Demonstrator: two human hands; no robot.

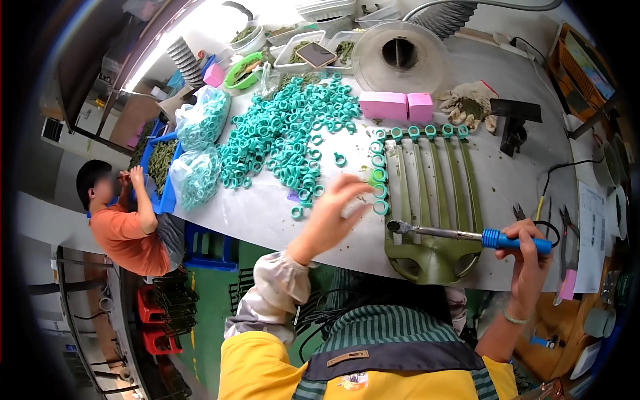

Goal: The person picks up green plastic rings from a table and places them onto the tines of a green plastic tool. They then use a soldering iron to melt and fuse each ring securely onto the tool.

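My right hand (527, 257) is closed around the blue handle of a soldering iron (453, 233). The metal shaft points left, and its wide tip lies over the lower left part of an olive-green comb-shaped piece (437, 257) with several long prongs. Teal rings (430, 132) stand in a row along its far end, and more rings (379, 175) line its left side; one there looks brighter green. Just left of that line, my left hand (333, 213) is raised with its fingers apart, and I see nothing in it.
A large heap of loose teal rings (287, 127) covers the table's middle, beside filled plastic bags (197, 177). Pink blocks (383, 105), gloves (470, 103) and a black stand (513, 123) lie beyond the comb piece. Pliers (567, 227) lie right. A person in orange (130, 233) sits left.
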